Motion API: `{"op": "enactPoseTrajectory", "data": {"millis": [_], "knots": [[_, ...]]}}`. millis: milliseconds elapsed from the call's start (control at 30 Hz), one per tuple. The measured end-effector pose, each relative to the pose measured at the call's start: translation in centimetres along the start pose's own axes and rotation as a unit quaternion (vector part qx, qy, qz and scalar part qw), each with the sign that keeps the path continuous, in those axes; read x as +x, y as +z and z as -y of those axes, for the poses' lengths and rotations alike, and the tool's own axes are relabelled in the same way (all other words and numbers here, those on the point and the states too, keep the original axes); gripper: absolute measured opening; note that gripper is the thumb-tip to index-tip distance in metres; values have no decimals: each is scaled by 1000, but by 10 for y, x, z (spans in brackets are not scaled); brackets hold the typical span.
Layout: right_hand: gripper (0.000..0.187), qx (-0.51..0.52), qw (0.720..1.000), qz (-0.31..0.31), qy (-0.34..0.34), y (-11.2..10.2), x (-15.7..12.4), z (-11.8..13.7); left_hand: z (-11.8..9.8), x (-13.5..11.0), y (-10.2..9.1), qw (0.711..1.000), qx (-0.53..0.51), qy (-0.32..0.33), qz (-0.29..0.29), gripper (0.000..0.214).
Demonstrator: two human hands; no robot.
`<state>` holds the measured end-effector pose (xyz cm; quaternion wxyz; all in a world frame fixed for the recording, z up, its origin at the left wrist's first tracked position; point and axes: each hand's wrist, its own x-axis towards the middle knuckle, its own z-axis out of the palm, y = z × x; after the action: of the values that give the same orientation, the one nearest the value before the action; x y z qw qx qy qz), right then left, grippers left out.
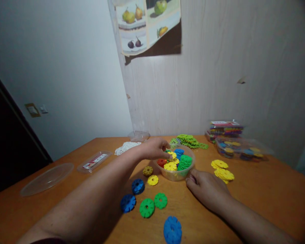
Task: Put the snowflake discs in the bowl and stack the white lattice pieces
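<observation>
A clear plastic bowl point(176, 175) on the orange table holds red, yellow, green and blue notched discs. My left hand point(155, 148) hovers over the bowl's left rim, fingers curled and pinched at its contents; what they hold is hidden. My right hand point(205, 188) rests on the table against the bowl's right side, fingers bent toward it, holding nothing. In front of the bowl lie loose discs: a yellow disc point(153, 180), blue discs point(138, 186), green discs point(147, 207) and a large blue disc point(172, 230).
Green discs point(189, 140) are piled behind the bowl and yellow ones point(222, 169) to its right. Clear boxes of discs point(240, 148) stand at back right. A clear lid point(47, 178), a flat packet point(94, 161) and a white doily point(125, 147) lie at left.
</observation>
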<state>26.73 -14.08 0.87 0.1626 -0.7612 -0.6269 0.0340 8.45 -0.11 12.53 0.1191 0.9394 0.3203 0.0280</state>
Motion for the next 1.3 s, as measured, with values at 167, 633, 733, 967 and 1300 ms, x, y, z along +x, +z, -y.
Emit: {"op": "enactPoseTrajectory", "data": {"millis": [167, 633, 733, 967, 1300], "knots": [[28, -2, 1000, -6, -3, -1, 1, 1, 13, -4, 1, 999, -17, -8, -29, 48], [29, -11, 1000, 21, 5, -1, 3, -1, 68, -53, 21, 994, -19, -91, 52, 30], [29, -12, 1000, 22, 7, -1, 3, -1, 69, -54, 28, 991, -56, -65, 103, 31], [30, -4, 1000, 25, 9, 1, 2, -2, 80, -49, 50, 991, -84, -49, 88, 37], [31, -7, 1000, 23, 3, 3, 3, -4, 85, -52, 51, 981, -149, -74, 99, 39]]}}
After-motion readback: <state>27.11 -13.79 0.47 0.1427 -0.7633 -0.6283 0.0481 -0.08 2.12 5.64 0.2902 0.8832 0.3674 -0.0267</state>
